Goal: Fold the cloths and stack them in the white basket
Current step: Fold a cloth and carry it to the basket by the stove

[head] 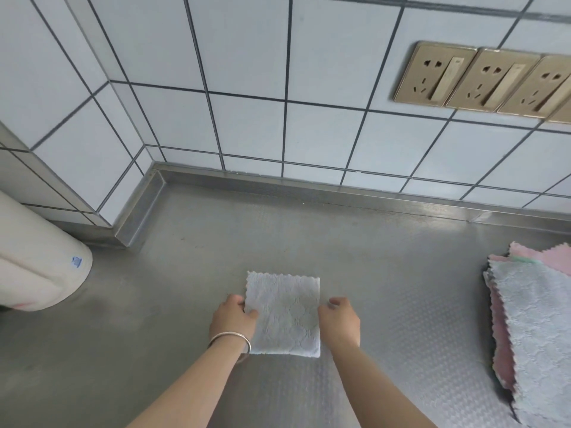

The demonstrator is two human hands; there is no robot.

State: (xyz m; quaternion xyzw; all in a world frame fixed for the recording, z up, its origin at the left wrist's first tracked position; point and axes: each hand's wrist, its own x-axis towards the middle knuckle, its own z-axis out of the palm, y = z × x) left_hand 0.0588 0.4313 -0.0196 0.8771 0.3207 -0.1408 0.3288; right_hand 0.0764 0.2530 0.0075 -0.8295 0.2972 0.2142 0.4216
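Note:
A pale grey-blue cloth [284,313], folded into a small square, lies flat on the steel counter in front of me. My left hand [234,316], a silver bangle on its wrist, pinches the cloth's left edge. On the right edge, my right hand [340,319] grips with curled fingers. A stack of unfolded cloths [534,329], grey-blue on top with pink and green beneath, lies at the right edge of the view. The white basket [40,261] stands at the far left, only its rounded side showing.
The steel counter [309,236] runs back to a raised lip under a white tiled wall. Three gold wall sockets [482,78] sit at the upper right. A tiled corner column [77,134] juts out behind the basket.

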